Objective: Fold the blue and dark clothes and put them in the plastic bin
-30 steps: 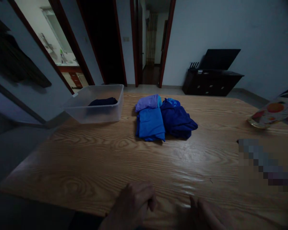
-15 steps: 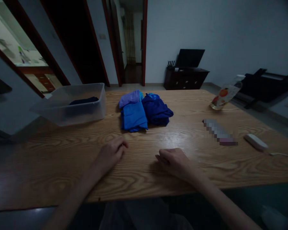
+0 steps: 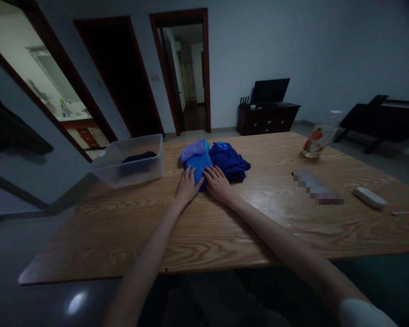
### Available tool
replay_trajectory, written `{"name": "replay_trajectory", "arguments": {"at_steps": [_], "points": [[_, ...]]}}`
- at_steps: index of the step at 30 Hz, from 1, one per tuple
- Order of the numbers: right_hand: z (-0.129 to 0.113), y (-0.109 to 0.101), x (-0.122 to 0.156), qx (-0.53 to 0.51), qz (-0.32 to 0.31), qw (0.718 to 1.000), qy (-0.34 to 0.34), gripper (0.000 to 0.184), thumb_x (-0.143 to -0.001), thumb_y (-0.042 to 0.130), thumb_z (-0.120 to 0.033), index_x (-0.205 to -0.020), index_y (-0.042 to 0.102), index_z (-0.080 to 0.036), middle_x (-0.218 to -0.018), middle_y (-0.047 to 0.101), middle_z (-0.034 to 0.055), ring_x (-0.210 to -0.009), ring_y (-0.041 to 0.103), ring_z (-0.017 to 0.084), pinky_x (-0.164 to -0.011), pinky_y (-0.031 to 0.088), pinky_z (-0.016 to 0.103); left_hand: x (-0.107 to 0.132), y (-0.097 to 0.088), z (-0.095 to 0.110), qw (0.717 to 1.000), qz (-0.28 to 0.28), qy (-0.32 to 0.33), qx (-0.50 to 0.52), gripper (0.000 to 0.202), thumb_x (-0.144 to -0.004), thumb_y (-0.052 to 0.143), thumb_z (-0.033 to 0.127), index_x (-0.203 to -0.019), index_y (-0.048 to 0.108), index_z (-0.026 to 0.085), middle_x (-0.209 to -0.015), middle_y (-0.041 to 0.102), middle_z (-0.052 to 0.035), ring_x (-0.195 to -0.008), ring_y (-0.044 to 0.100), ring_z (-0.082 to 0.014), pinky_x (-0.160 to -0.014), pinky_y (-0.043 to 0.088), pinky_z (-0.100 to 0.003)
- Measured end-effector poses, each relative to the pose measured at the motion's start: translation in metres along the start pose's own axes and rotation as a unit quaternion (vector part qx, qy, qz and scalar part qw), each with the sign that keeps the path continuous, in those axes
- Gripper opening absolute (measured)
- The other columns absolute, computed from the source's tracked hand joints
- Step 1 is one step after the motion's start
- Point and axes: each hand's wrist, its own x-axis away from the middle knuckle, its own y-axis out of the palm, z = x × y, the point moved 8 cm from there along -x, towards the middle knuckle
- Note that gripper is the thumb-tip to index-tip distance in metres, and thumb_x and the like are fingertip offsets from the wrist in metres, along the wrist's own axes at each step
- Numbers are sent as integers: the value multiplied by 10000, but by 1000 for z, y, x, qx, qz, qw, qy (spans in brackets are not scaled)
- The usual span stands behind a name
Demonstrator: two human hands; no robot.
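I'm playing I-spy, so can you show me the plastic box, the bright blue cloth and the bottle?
plastic box (image 3: 136,175): head view, its front wall.
bright blue cloth (image 3: 199,162): head view, its top, just above the fingers.
bottle (image 3: 315,141): head view, its picture label.

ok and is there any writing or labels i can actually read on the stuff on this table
No text here can be read.
bottle: the label shows fruit pictures; any words are too blurred to read.
blurred-out patch: what lies there is hidden.
white device: no marking shows.
folded blue clothes: no print can be read.
clear tub: no label shows.
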Motion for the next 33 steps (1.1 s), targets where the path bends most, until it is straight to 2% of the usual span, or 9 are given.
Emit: {"name": "replay_trajectory", "arguments": {"at_steps": [3, 6, 8, 10, 13, 18, 22, 25, 33], "points": [[4, 7, 5, 2, -7, 1000, -10, 565, -1021, 489, -145, -1580, 498, -62, -1675, 485, 220, -1594, 373, 349, -1353, 197, 587, 8, 5, -5, 1000, -30, 5, -1, 861, -1012, 690, 541, -1671, 334, 118, -1797, 183, -247, -1652, 266, -399, -1318, 314, -515], [7, 10, 8, 6, -8, 1000, -14, 553, -1017, 501, -141, -1563, 529, -60, -1674, 493, 213, -1592, 388, 345, -1356, 213, 576, 9, 3, -16, 999, -30, -21, -3, 874, -1000, 703, 554, -1684, 336, 151, -1807, 154, -238, -1647, 280, -406, -1306, 333, -530], [8, 13, 8, 7, -3, 1000, -17, 556, -1011, 510, -135, -1561, 535, -59, -1673, 496, 214, -1592, 393, 349, -1347, 242, 576, 8, 0, -25, 999, -22, -45, -4, 850, -1016, 669, 580, -1679, 346, 157, -1783, 230, -255, -1628, 331, -408, -1284, 362, -547], [8, 15, 7, 7, 5, 1000, -20, 551, -1017, 492, -125, -1563, 537, -63, -1659, 513, 217, -1581, 418, 343, -1323, 302, 565, 8, -1, -29, 998, -18, -57, -2, 837, -1029, 639, 605, -1676, 345, 162, -1720, 383, -256, -1577, 434, -389, -1250, 413, -537], [8, 16, 6, 8, 17, 1000, -22, 548, -1018, 465, -101, -1559, 550, -87, -1629, 555, 204, -1558, 460, 323, -1276, 388, 531, 6, -2, -29, 999, -17, -44, 4, 811, -1036, 632, 600, -1656, 373, 147, -1622, 530, -241, -1491, 549, -364, -1211, 465, -498], [9, 17, 7, 5, 4, 1000, -29, 585, -992, 475, -66, -1570, 548, -118, -1635, 562, 164, -1561, 455, 293, -1280, 376, 503, 6, -9, -20, 999, -20, -16, 27, 760, -1044, 638, 545, -1636, 409, 126, -1633, 508, -238, -1514, 512, -354, -1249, 416, -512], [15, 21, 6, -6, -13, 999, -33, 587, -990, 429, -42, -1565, 534, -99, -1644, 547, 180, -1581, 424, 297, -1272, 363, 516, 8, -12, -13, 996, -66, 25, 61, 931, -854, 881, 496, -1630, 458, 205, -1637, 530, -151, -1509, 517, -311, -1268, 402, -442], [20, 24, 0, -15, -12, 999, -34, 565, -988, 385, -27, -1517, 570, -95, -1608, 586, 185, -1550, 472, 311, -1236, 396, 532, 7, -17, -19, 994, -78, 35, 70, 1057, -771, 951, 457, -1647, 436, 167, -1649, 516, -176, -1513, 512, -312, -1277, 391, -423], [23, 23, -1, -7, 3, 1000, -28, 587, -956, 397, -10, -1487, 604, -146, -1582, 627, 130, -1520, 523, 273, -1210, 439, 483, 9, -26, -12, 995, -63, 44, 60, 829, -875, 861, 293, -1607, 497, 156, -1604, 574, -178, -1470, 566, -309, -1254, 427, -445]]}}
